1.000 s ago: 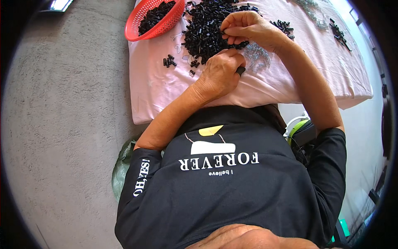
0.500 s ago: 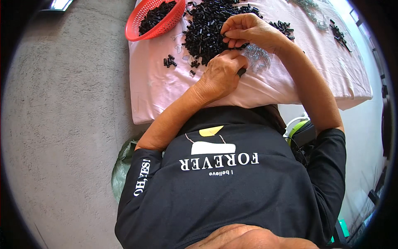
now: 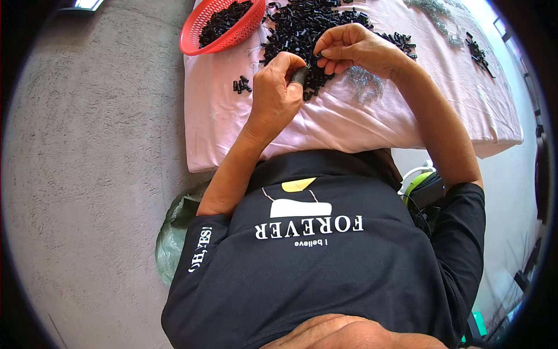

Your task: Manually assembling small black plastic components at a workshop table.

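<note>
A large heap of small black tubular pieces (image 3: 314, 26) lies on the pink tablecloth (image 3: 232, 136). My left hand (image 3: 278, 90) is at the heap's near left edge, fingers curled in and closed. A black cover (image 3: 299, 75) sits on its thumb; whatever is between its fingertips is hidden. To its right, my right hand (image 3: 363, 51) is pinched closed over the heap, a small black piece (image 3: 319, 56) showing at its thumb and forefinger. Just below my right hand lies a small pile of clear, shiny little parts (image 3: 364, 86).
A red perforated basket (image 3: 232, 38) of black pieces stands at the far left of the table. Small groups of black pieces lie at left (image 3: 242, 85) and far right (image 3: 478, 55). More shiny parts (image 3: 433, 14) spread at the back right. A greenish plastic bag (image 3: 174, 238) is beside me.
My left hand has moved left and turned upward, away from my right hand, bringing its black thumb cover into plain view. My right hand has barely shifted and stays pinched.
</note>
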A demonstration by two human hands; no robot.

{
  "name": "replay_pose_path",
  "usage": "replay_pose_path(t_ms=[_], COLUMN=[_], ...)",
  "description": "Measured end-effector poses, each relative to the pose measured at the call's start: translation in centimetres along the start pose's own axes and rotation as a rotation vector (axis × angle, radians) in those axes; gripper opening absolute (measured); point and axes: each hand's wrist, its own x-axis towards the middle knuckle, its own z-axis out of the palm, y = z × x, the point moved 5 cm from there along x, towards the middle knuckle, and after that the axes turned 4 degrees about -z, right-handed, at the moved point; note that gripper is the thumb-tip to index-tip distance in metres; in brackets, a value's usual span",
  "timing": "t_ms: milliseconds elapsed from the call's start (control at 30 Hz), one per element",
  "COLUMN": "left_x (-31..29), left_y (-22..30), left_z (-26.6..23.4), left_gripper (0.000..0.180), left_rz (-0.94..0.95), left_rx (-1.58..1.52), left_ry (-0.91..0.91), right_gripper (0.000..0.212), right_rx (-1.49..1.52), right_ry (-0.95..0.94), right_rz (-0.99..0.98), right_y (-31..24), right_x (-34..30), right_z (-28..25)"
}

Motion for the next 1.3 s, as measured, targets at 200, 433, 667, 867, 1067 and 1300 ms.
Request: replay_pose_path(t_ms=[200, 433, 667, 867, 1067, 1300], left_x=[0.1, 0.1, 0.2, 0.8, 0.5, -2.1], left_y=[-0.1, 0.7, 0.6, -0.2, -2.2, -1.5], left_z=[0.3, 0.6, 0.4, 0.3, -1.2, -1.7], left_gripper=[0.016, 0.021, 0.016, 0.012, 0.008, 0.015], left_rz=[0.020, -0.028, -0.028, -0.087, -0.192, -0.023], left_rx=[-0.030, -0.090, -0.163, -0.357, -0.335, 0.068], left_ry=[-0.014, -0.040, -0.052, -0.097, -0.225, -0.312], right_gripper=[0.015, 0.013, 0.013, 0.017, 0.019, 0.014], right_rx=[-0.060, -0.145, -0.141, 0.038, 0.075, 0.011], right_ry=[-0.016, -0.034, -0.042, -0.104, -0.102, 0.001], right_rz=[0.021, 0.020, 0.014, -0.004, -0.002, -0.005], right_y=[0.3, 0.2, 0.1, 0.3, 0.0, 0.0], right_x=[-0.1, 0.1, -0.1, 0.0, -0.1, -0.1], right_z=[0.6, 1.0, 1.0, 1.0, 1.2, 0.5])
